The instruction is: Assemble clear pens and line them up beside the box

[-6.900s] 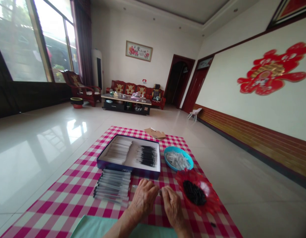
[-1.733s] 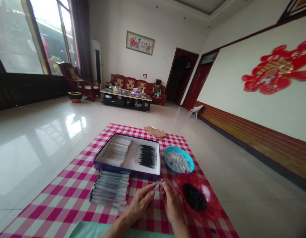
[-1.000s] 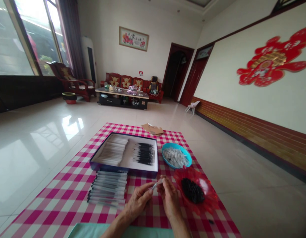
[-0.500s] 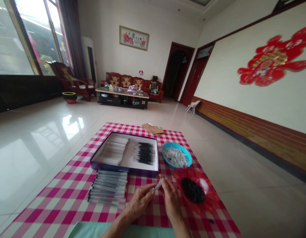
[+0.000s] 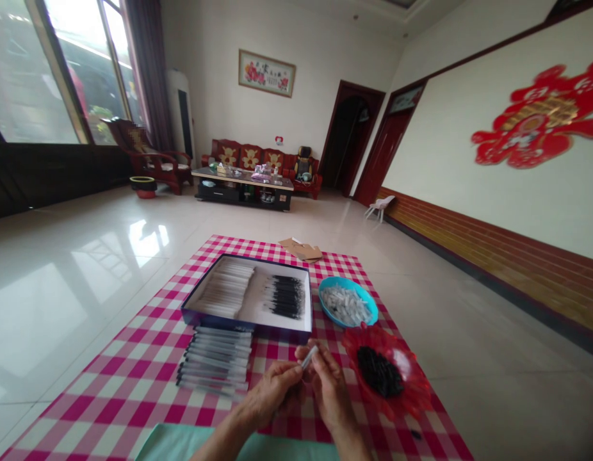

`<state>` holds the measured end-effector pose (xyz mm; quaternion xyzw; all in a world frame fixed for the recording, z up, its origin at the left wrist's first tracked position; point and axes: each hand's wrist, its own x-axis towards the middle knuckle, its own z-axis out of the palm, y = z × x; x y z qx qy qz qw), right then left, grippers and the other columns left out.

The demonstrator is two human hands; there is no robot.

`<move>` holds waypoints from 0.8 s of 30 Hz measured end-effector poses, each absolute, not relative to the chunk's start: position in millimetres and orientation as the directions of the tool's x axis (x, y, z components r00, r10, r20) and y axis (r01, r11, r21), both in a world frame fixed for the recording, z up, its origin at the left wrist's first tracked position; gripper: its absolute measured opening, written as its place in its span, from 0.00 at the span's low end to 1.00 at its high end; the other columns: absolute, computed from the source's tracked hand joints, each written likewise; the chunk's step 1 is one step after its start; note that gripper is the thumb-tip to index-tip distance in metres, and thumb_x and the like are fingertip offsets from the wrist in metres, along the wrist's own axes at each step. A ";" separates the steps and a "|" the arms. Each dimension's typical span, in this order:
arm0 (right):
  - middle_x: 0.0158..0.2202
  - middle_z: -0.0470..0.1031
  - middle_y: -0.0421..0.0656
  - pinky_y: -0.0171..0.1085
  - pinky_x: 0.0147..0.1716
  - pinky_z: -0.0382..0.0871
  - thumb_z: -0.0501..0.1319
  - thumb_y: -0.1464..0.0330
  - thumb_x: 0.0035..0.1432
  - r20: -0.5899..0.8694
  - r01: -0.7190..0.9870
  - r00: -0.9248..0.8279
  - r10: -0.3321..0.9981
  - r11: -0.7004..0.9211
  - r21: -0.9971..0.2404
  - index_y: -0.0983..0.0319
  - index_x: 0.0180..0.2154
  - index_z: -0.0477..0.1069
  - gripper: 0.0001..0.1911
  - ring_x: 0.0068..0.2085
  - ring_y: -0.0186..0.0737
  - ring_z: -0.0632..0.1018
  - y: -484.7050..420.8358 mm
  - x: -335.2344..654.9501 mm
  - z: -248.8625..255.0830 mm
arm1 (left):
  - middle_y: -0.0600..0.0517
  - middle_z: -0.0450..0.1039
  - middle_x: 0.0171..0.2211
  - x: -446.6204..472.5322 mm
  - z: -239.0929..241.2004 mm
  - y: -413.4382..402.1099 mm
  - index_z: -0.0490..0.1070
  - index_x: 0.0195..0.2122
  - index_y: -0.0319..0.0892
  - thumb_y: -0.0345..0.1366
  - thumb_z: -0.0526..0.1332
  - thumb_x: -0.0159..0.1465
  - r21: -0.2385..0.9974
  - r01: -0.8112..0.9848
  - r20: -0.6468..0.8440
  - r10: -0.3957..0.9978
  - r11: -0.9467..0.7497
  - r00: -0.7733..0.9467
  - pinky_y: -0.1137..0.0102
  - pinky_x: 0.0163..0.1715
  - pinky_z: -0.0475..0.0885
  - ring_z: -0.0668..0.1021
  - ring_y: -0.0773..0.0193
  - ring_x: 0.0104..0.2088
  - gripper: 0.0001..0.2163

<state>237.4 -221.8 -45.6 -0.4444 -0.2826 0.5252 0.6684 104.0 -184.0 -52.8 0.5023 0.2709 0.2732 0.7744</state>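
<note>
My left hand (image 5: 276,389) and my right hand (image 5: 331,387) meet over the near part of the table. Between their fingertips is a short clear plastic piece (image 5: 309,357) that looks like a pen cap. Left of my hands lies a row of translucent pens (image 5: 216,362) with dark ends. Behind it stands a shallow box (image 5: 251,326) with white pen barrels (image 5: 228,289) on its left and black-tipped pen parts (image 5: 287,296) on its right. A blue bowl (image 5: 328,282) of small clear pieces (image 5: 347,305) and a red bowl (image 5: 414,390) of small black pieces (image 5: 379,372) are to my right.
A pink-and-white checked cloth (image 5: 147,358) covers the table. Brown cardboard pieces (image 5: 301,250) lie at its far edge, and a small black piece (image 5: 416,435) near the right edge. Pale green fabric (image 5: 174,442) is at the near edge. Beyond are a coffee table (image 5: 241,189) and a sofa.
The view has shifted slightly, so the scene sits a little further right. Both hands still hold the clear piece, with a small change in the fingers around it.
</note>
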 end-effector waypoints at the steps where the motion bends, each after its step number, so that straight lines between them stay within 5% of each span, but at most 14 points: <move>1: 0.37 0.81 0.45 0.42 0.38 0.72 0.68 0.58 0.48 -0.102 -0.467 0.292 0.951 0.049 -0.883 0.59 0.43 0.75 0.20 0.38 0.46 0.79 -221.2 236.7 -46.1 | 0.58 0.64 0.17 105.3 -54.7 -183.5 0.68 0.30 0.39 0.50 0.56 0.60 0.934 -0.140 -0.142 0.702 0.328 0.698 0.77 0.13 0.49 0.59 0.74 0.13 0.17; 6: 0.38 0.81 0.45 0.40 0.41 0.71 0.69 0.59 0.47 -0.149 -0.507 0.331 0.932 0.043 -0.861 0.59 0.43 0.76 0.20 0.41 0.45 0.79 -218.6 233.4 -52.0 | 0.59 0.56 0.14 109.7 -58.4 -181.6 0.67 0.23 0.39 0.50 0.53 0.62 0.999 0.008 0.025 0.814 -0.036 0.581 0.75 0.16 0.51 0.57 0.73 0.15 0.19; 10: 0.44 0.79 0.45 0.41 0.44 0.70 0.68 0.59 0.48 -0.177 -0.509 0.346 0.921 0.027 -0.860 0.59 0.44 0.76 0.21 0.46 0.46 0.77 -217.3 233.1 -59.5 | 0.57 0.58 0.15 108.2 -45.9 -187.0 0.70 0.23 0.38 0.40 0.51 0.65 0.912 0.242 0.188 0.861 -0.332 0.473 0.74 0.19 0.52 0.60 0.72 0.17 0.17; 16: 0.44 0.79 0.43 0.38 0.41 0.71 0.69 0.58 0.46 -0.195 -0.463 0.381 0.904 0.004 -0.886 0.57 0.42 0.77 0.20 0.45 0.45 0.78 -217.2 233.5 -62.0 | 0.47 0.74 0.23 106.9 -40.0 -195.3 0.74 0.43 0.40 0.36 0.47 0.67 0.786 0.364 0.311 0.829 -0.499 0.465 0.74 0.22 0.61 0.74 0.64 0.22 0.16; 24: 0.42 0.80 0.45 0.40 0.38 0.73 0.70 0.57 0.45 -0.205 -0.491 0.405 0.891 0.023 -0.871 0.58 0.42 0.77 0.22 0.43 0.48 0.79 -217.2 224.2 -58.7 | 0.45 0.77 0.30 109.7 -58.8 -196.4 0.65 0.56 0.43 0.30 0.46 0.65 0.640 0.509 0.363 0.811 -0.575 0.460 0.72 0.28 0.70 0.79 0.60 0.30 0.20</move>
